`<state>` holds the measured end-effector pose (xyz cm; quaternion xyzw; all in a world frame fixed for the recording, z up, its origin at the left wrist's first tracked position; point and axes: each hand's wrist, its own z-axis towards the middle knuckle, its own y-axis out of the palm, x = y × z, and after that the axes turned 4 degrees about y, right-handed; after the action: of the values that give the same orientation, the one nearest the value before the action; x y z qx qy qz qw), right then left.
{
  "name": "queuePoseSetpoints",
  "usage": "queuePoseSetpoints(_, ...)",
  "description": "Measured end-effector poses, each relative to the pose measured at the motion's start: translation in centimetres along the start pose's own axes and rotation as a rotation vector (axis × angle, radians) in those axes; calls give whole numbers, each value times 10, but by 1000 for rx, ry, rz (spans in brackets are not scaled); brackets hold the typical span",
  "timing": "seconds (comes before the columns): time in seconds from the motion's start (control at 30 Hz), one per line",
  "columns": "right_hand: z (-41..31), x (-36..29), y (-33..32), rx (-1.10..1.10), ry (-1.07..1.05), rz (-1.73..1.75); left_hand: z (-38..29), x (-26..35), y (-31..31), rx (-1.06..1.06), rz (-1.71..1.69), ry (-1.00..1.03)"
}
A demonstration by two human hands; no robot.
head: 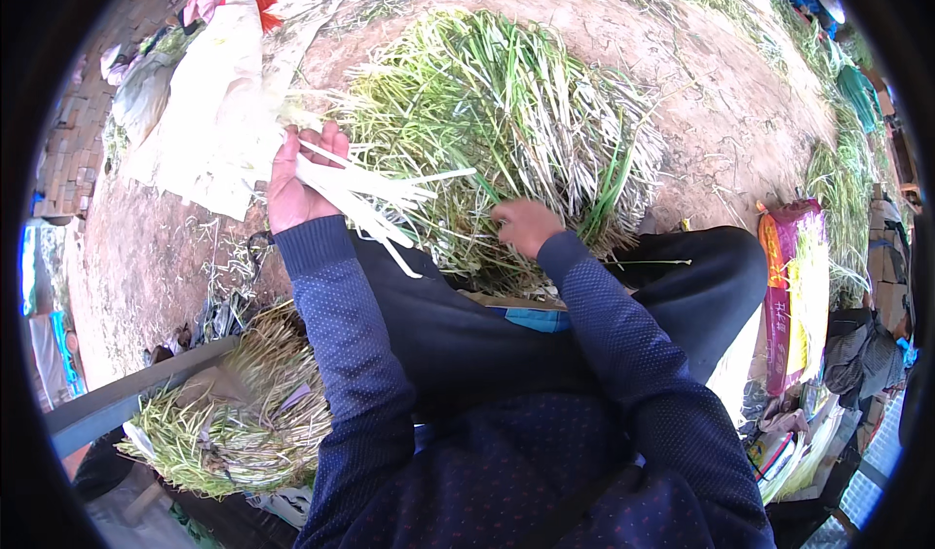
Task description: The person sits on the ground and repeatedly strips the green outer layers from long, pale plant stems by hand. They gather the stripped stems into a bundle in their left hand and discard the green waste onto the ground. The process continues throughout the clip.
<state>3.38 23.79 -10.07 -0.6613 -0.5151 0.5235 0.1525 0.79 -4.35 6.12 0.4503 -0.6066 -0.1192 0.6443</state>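
My left hand [303,176], palm up with the fingers curled, holds a loose bundle of pale, peeled-looking plant stalks [372,191] whose ends fan out to the right. My right hand [529,227] is slightly blurred, with its fingers bent, over the near side of a large heap of green grass-like stalks [467,103]. Green blades lie close to its fingertips; whether it grips one cannot be made out. Many stalks in the heap run from green tops to whitish stems. The heap rests in front of my dark trousers [453,352].
Left of the heap a bright white sheet [212,110] lies on bare earth. Another pile of stalks [241,417] sits at lower left beside a metal bar [139,388]. On the right is a purple and yellow printed sack [792,300]. People [811,1] are at the far edges.
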Motion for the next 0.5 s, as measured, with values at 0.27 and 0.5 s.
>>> queuePoseSetpoints(0.27, 40, 59, -89, 696, 404, 344, 11, -53, -24, -116, -194, -339)
queuePoseSetpoints(0.5, 52, 65, -84, 604, 450, 206, 12, -66, -27, -155, -307, -601)
